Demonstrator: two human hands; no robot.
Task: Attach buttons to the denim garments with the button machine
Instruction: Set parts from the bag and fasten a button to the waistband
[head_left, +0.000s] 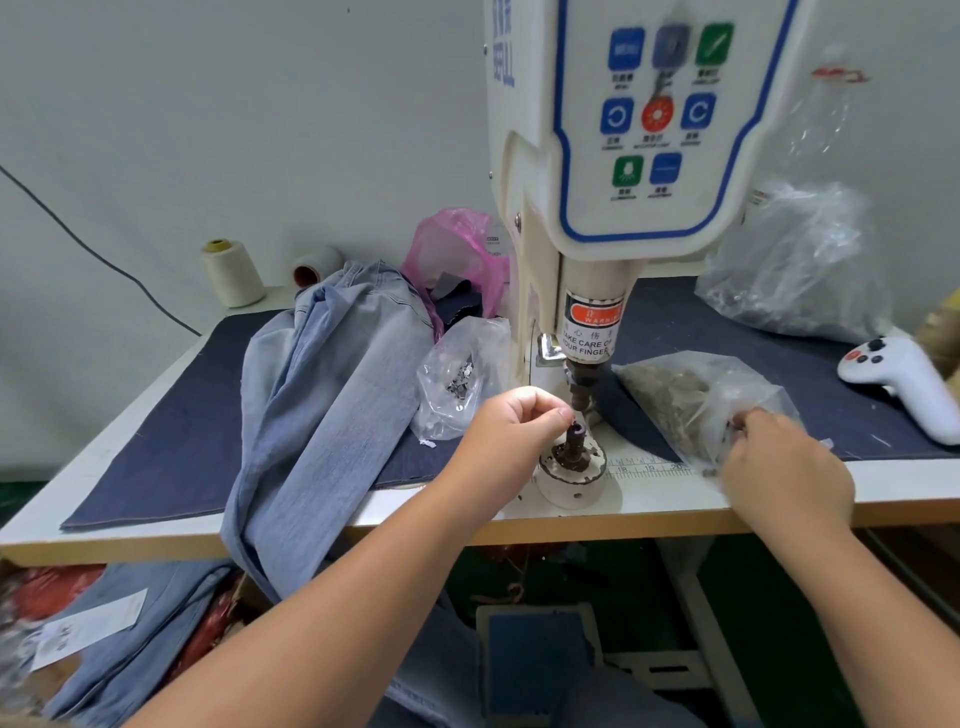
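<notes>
The white button machine (613, 156) stands at the table's middle, its punch (581, 387) above the lower die (574, 452). My left hand (511, 431) hovers with curled fingers right at the die's top, thumb and forefinger pinched together; whether a small part sits between them is too small to tell. My right hand (779, 462) reaches into a clear bag of buttons (696, 400) to the right of the die, fingertips hidden in the plastic. Light blue denim jeans (322, 410) lie heaped on the left and hang over the front edge.
A second clear bag of small metal parts (457, 379) lies left of the machine, with a pink bag (457, 249) behind. Thread cones (231, 273) stand at the back left. A white controller (898, 379) and a large clear bag (800, 270) sit at the right. More denim (130, 639) lies under the table.
</notes>
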